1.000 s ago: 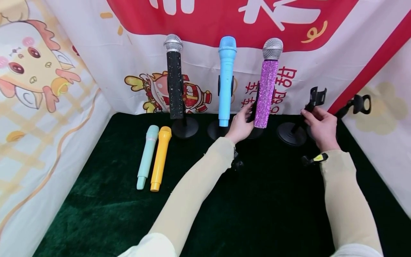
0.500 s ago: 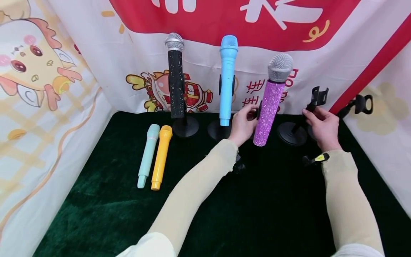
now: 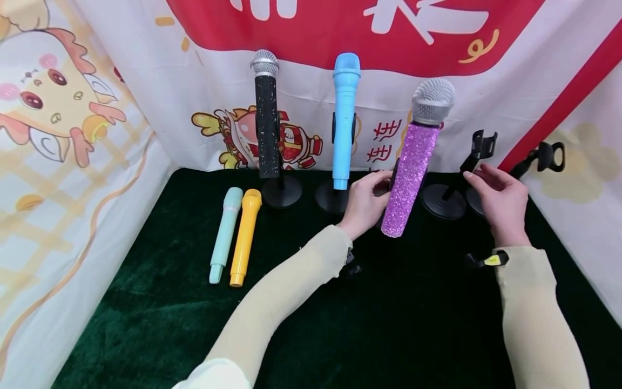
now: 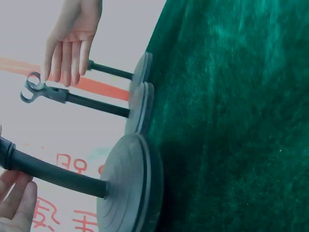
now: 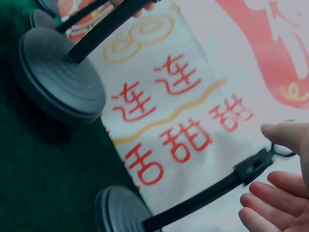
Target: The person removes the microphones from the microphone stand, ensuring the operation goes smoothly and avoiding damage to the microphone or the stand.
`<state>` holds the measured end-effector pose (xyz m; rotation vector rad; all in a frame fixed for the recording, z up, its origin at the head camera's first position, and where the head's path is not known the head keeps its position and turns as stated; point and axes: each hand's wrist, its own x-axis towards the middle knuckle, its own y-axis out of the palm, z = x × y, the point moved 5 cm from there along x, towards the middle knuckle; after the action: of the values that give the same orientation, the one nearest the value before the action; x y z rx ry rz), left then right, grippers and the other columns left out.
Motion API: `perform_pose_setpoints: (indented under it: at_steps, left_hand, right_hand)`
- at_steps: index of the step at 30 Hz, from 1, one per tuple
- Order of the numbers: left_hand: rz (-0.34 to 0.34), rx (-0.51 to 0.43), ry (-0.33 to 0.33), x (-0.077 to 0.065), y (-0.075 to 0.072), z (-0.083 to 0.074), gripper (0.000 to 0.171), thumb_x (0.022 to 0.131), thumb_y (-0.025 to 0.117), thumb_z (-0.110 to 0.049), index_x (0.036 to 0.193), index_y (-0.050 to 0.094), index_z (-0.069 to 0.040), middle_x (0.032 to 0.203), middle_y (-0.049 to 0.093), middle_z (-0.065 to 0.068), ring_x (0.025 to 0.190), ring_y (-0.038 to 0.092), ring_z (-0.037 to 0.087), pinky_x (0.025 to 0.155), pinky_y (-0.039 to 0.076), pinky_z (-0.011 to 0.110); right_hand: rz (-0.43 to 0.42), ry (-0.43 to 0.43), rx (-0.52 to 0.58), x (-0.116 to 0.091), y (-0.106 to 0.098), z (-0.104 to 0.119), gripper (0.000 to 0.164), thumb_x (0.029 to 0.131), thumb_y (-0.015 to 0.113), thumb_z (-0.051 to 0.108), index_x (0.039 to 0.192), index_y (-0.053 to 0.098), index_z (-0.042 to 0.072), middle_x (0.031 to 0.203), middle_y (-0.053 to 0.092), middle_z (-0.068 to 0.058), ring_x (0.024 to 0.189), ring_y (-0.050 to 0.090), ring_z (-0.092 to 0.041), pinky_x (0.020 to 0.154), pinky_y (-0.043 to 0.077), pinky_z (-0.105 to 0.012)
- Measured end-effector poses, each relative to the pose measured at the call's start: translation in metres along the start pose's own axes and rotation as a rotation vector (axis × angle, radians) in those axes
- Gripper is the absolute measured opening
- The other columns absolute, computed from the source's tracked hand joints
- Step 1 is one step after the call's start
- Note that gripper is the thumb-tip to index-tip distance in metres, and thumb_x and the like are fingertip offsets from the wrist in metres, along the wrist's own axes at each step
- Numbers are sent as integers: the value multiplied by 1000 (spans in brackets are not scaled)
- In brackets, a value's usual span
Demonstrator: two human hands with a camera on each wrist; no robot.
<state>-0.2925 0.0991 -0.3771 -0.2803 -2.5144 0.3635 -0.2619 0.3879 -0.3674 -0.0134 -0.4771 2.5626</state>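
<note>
A purple glittery microphone [image 3: 410, 181] with a silver mesh head leans in the clip of a black microphone stand [image 4: 60, 177]. My left hand [image 3: 364, 204] grips that stand's pole below the clip, fingers curled round it; in the head view the microphone hides much of the stand. My right hand [image 3: 504, 200] is beside a second black stand [image 3: 443, 201] whose clip is vacant. In the left wrist view the right hand's fingers [image 4: 66, 60] hang straight and loose near that clip. The right wrist view shows its thumb by the clip's ring and the fingers spread.
Left of my hands, a black speckled microphone [image 3: 266, 127] and a light blue microphone [image 3: 344, 124] sit upright on stands. Mint [image 3: 225, 235] and yellow [image 3: 245, 237] microphones lie on the green cloth [image 3: 389, 324]. Another vacant stand [image 3: 546, 156] is at far right, before the printed backdrop [image 3: 311, 92].
The purple microphone and its stand have come towards me and tilted rightward, in my left hand. My right hand has loosened from the vacant stand and drawn slightly back to the right.
</note>
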Motion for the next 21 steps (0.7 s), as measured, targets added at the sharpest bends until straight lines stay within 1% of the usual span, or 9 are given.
perform_pose_setpoints:
  at_steps: [3,5,9,10,12,15,21]
  left_hand:
    - [-18,-19,38,-6,-7,-7,28,92,76,-4,120,73,-4,114,72,6,99,66,4,88,51,15]
    - [-21,-38,52,-11,-12,-14,26,92,75,-2,118,73,-2,113,73,7,97,67,5,86,53,17]
    - [-13,-44,57,-25,-22,-28,28,91,76,0,118,73,-2,113,73,7,97,68,4,86,53,17]
    - [-10,-41,55,-29,-24,-31,28,90,76,0,119,73,-3,113,73,6,98,68,4,86,53,17]
    - [-6,-35,52,-37,-30,-35,29,90,77,0,118,73,-3,114,73,6,99,68,4,86,53,18]
    - [0,-34,38,-47,-41,-36,28,89,78,0,117,74,-4,114,74,6,98,68,5,85,55,19]
    - [17,-13,-23,-66,-66,-28,25,88,79,-1,112,76,-7,104,75,3,91,70,5,79,57,22]
  right_hand:
    - [15,-9,30,-11,-1,10,59,88,81,39,140,65,17,127,69,6,111,62,-4,96,47,-15]
    - [41,-34,36,-19,2,17,57,89,80,39,139,65,17,127,69,7,112,62,-5,94,47,-14]
    - [115,-115,43,-34,12,28,53,89,80,35,137,67,15,125,70,4,110,64,-5,89,49,-12]
    - [133,-139,27,-38,16,30,52,89,80,35,136,68,15,125,71,4,109,64,-4,87,49,-11]
    - [171,-181,28,-46,24,33,51,89,81,33,135,69,14,124,71,2,108,65,-3,87,49,-11]
    - [223,-233,15,-56,36,35,49,90,80,32,133,69,12,124,71,-2,107,66,-3,87,49,-12]
    - [349,-267,-8,-76,59,33,49,92,77,37,133,69,11,127,70,-5,108,67,-5,87,51,-14]
